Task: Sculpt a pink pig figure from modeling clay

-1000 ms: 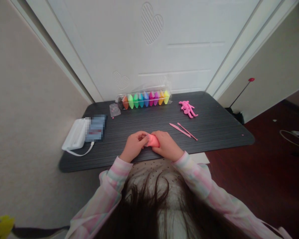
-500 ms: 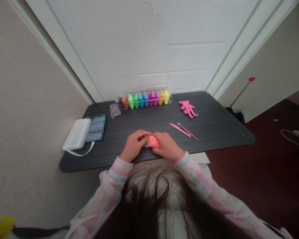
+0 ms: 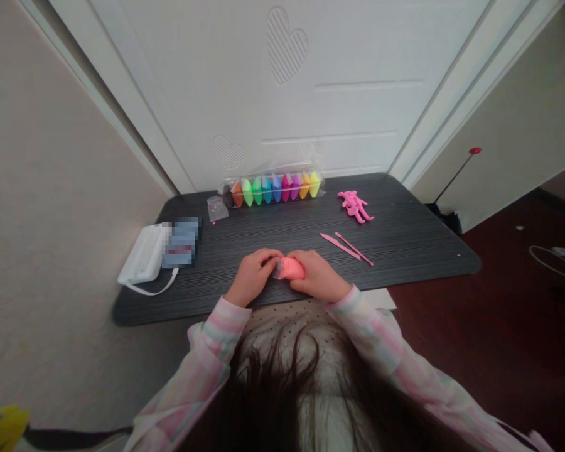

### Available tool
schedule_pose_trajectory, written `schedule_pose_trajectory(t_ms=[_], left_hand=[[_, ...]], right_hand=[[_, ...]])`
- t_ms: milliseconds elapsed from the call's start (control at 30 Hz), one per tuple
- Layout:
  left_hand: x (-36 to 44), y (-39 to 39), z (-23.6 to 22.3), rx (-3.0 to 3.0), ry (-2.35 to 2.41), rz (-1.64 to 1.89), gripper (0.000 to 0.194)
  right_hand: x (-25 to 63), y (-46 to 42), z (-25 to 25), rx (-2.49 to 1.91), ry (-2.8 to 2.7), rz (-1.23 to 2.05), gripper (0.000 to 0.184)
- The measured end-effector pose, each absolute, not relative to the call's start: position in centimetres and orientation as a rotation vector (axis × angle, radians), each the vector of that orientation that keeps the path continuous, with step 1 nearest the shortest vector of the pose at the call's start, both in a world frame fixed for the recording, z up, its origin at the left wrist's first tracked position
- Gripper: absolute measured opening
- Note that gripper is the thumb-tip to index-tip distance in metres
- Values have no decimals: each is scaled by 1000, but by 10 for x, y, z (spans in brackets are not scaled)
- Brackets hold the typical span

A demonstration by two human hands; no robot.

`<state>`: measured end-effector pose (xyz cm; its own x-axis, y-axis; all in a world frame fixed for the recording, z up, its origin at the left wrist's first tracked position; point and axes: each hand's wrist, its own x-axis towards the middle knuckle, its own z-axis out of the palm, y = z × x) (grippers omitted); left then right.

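A coral-pink lump of modelling clay in a clear wrapper is held between both hands, just above the front edge of the dark table. The fingers of my left hand pinch the clear wrapper at the clay's left end. Around the clay's right end, my right hand is closed. To the right of that hand lie two pink modelling tools, one a flat knife and one a thin stick. Farther back rests a small pink clay figure.
Along the back stands a clear tray with several coloured clay packs. A crumpled clear wrapper lies at its left. On the table's left side are a white power bank with a cable and a blurred blue object. A white door rises behind.
The hands have drawn slightly apart, the right one shifting a little to the right with the clay. More of the wrapper and clay now shows between them.
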<state>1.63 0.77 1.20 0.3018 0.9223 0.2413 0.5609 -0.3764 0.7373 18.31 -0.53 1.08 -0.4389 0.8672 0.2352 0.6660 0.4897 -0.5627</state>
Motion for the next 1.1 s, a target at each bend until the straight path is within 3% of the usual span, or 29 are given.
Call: schedule_pose_trajectory(t_ms=[533, 800, 1100], left_hand=[[10, 8, 18, 1773, 1149, 805, 16], [10, 6, 12, 1871, 1225, 1122, 15], [12, 1, 14, 2155, 1225, 1210, 17]], right_hand=[[188, -5, 12, -1216, -2214, 704, 35], [184, -4, 11, -1378, -1951, 695, 27], [184, -4, 10, -1415, -1948, 655, 25]])
